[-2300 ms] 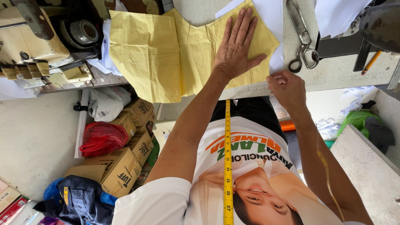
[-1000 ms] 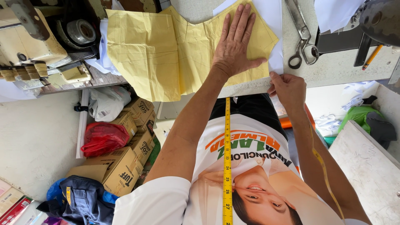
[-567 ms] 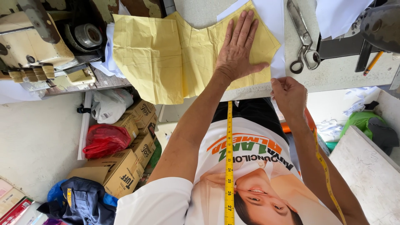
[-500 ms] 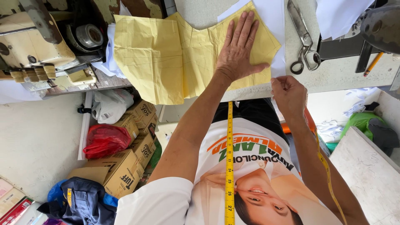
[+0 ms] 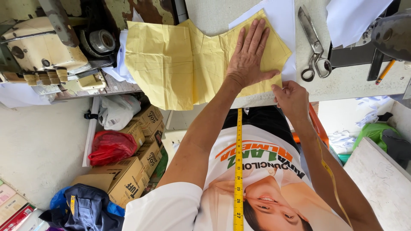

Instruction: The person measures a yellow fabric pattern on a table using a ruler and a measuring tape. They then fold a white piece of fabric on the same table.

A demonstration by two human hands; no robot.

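Observation:
A creased yellow pattern piece (image 5: 180, 64) lies spread on the grey worktable (image 5: 355, 83), partly over a white sheet (image 5: 284, 17). My left hand (image 5: 250, 57) lies flat on its right half, palm down and fingers spread. At the table's near edge my right hand (image 5: 292, 99) is curled, pinching the near right corner of the yellow piece. A yellow tape measure (image 5: 238, 171) hangs from my neck down over my printed white shirt.
Metal scissors (image 5: 314, 47) lie right of the yellow piece, and an orange pencil (image 5: 385, 71) lies farther right. A cream sewing machine (image 5: 43, 51) stands at the left. Below the table are cardboard boxes (image 5: 128, 175), a red bag (image 5: 110, 147) and a white bag (image 5: 115, 112).
The view has shifted slightly. Both hands stay where they were on the yellow piece.

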